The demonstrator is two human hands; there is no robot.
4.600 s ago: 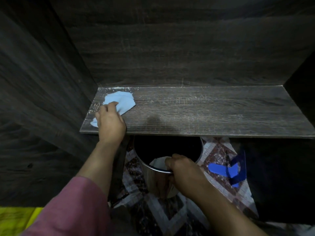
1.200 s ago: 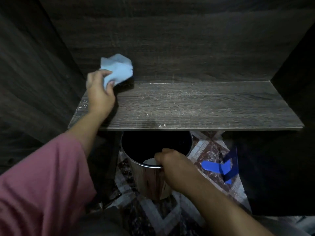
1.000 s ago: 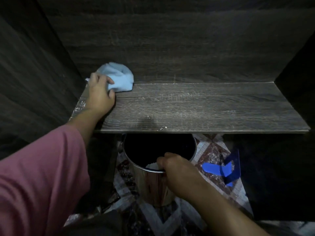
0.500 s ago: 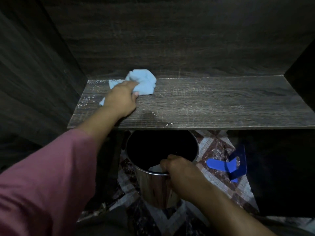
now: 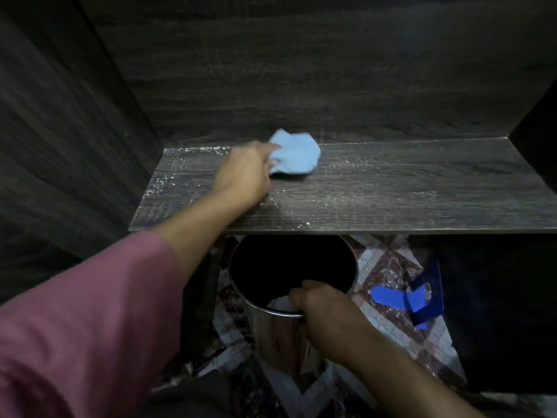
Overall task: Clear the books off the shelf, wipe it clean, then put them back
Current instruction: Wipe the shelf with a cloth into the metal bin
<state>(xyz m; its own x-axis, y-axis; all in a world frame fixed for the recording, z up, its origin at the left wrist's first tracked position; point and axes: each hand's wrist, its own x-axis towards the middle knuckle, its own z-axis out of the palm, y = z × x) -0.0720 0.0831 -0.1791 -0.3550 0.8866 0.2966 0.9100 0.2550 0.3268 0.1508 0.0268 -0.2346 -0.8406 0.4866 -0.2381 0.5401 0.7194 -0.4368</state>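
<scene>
Round shiny steel bin [image 5: 271, 336] on a patterned mosaic tile floor [image 5: 388, 267]
A blue angled plastic piece [image 5: 391, 298] lies right of it, apart.

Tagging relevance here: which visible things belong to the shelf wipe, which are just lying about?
Job:
blue cloth in left hand
shelf
metal bin, right hand gripping its rim below the shelf edge

Lying about:
blue object on the tiled floor

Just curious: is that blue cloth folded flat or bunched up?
Bunched up: the blue cloth is a rumpled lump gripped by the left hand.
</scene>
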